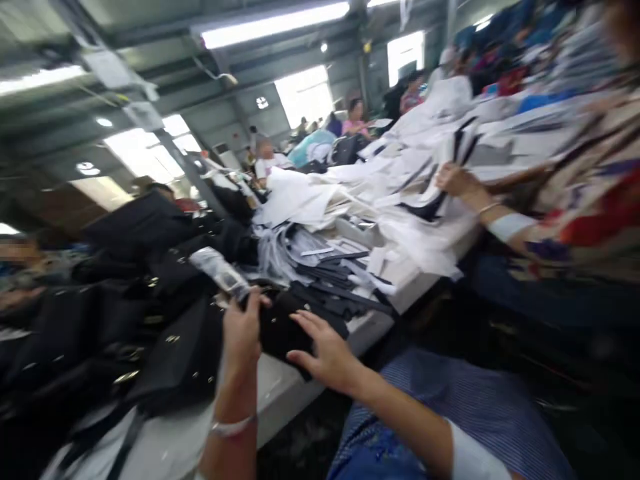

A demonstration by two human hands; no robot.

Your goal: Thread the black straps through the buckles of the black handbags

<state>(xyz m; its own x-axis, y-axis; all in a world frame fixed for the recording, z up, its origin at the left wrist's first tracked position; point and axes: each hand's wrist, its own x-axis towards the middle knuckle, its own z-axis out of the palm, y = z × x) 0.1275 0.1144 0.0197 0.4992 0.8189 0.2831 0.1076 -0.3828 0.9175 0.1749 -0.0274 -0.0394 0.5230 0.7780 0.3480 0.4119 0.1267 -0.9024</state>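
Observation:
My left hand (243, 333) is closed on the left edge of a black fabric piece (280, 330) that lies at the near edge of a white worktable (280, 390). A bracelet circles that wrist. My right hand (325, 353) rests on the same black piece with its fingers spread and its thumb tucked at the lower edge. Behind my left hand lies a clear plastic-wrapped item (220, 270). The picture is tilted and blurred by motion.
Black bags with metal studs (165, 320) are heaped at the left. Dark straps (330, 280) and white fabric piles (400, 200) cover the table beyond. A co-worker's hand (453, 180) at the right holds white and dark pieces. Several people sit further back.

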